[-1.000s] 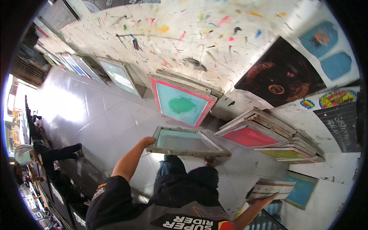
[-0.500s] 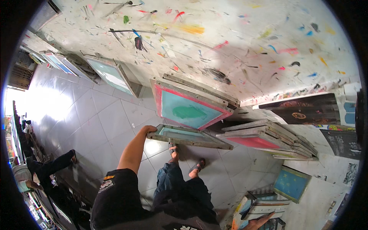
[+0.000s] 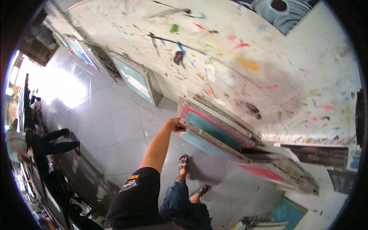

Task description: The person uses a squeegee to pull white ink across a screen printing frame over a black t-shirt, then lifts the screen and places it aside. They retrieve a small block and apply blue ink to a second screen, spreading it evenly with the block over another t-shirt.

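My left hand (image 3: 175, 125) is closed around the left end of a screen printing frame (image 3: 215, 142). The frame is tilted, its worn top bar slanting down to the right and its pale blue mesh facing me. Right behind it, another screen frame (image 3: 218, 123) with teal mesh and a pink-red border leans on the wall. To the right is a stack of screen frames (image 3: 295, 172), the front one with red mesh, partly covered by the held frame's right end. My right hand is out of view.
A paint-spattered white wall (image 3: 214, 34) runs along the far side. More frames (image 3: 134, 78) lean against it at far left. Grey floor tiles (image 3: 126, 126) lie around my feet. Another person (image 3: 50, 142) is at the left. A blue-mesh frame (image 3: 289, 211) is at lower right.
My left hand has brought the held frame up close to the leaning frame, and it now slants more steeply. My right hand, earlier at the lower right, has gone out of view. The view has shifted.
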Tool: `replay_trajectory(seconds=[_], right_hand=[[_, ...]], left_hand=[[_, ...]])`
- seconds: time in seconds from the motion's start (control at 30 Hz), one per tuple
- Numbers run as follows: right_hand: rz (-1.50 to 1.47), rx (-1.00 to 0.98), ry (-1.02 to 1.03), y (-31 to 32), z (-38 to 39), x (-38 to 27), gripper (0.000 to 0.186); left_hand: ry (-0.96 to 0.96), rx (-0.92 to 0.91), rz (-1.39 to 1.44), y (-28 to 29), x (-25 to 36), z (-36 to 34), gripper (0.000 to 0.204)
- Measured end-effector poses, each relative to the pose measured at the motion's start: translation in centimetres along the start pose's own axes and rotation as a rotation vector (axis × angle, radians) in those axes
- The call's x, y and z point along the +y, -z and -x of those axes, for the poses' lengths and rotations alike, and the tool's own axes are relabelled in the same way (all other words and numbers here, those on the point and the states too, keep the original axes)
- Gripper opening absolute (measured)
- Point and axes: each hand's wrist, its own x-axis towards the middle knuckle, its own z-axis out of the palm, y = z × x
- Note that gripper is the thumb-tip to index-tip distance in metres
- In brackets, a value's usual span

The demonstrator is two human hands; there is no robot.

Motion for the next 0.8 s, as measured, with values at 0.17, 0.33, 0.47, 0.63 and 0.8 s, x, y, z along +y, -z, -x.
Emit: replay_trajectory(seconds=[0.17,0.33,0.47,0.63,0.8], right_hand=[[0.010,-0.065,-0.048,-4.8,-1.5,-0.7,0.084],[0.013,-0.099,-0.063,-8.1,-2.3,0.0,0.087],[0.009,-0.126,-0.067,-8.9,-2.6,0.4,0.089],[-0.024,-0.152,-0.062,-8.1,-2.8,0.6,0.093],[-0.082,-0.184,-0.054,-5.9,-3.9,0.8,0.096]], left_hand=[[-0.136,-0.025,0.027,1.6,0.8,-1.6,0.028],[-0.597,-0.063,-0.191,0.3,0.0,-1.0,0.026],[-0.455,-0.017,0.055,-2.0,0.2,0.1,0.038],[-0.432,0.152,0.270,-3.4,-2.3,0.1,0.066],[-0.477,0.239,0.267,-5.0,-12.5,0.5,0.073]])
